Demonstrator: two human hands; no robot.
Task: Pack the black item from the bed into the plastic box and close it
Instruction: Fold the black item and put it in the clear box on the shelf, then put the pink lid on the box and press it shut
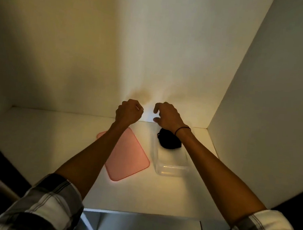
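With the black item [169,141] already lying in the far end of the clear plastic box [170,164], the packing half of the job looks done and the closing half has not begun. Both hands hover above the white shelf [53,143], near its back wall, and neither holds anything. The left hand [128,112] is curled into a loose fist, fingers folded in. The right hand [167,114] has its fingers bent and spread, released, poised over the box's far end; its wrist hides part of the black item, so I can't be sure all of it sits inside the rim. The pink lid [128,158] lies flat on the shelf just left of the box, under the left forearm. Next, I'd judge, a hand must take up that lid, square it over the opening and press the edges down.
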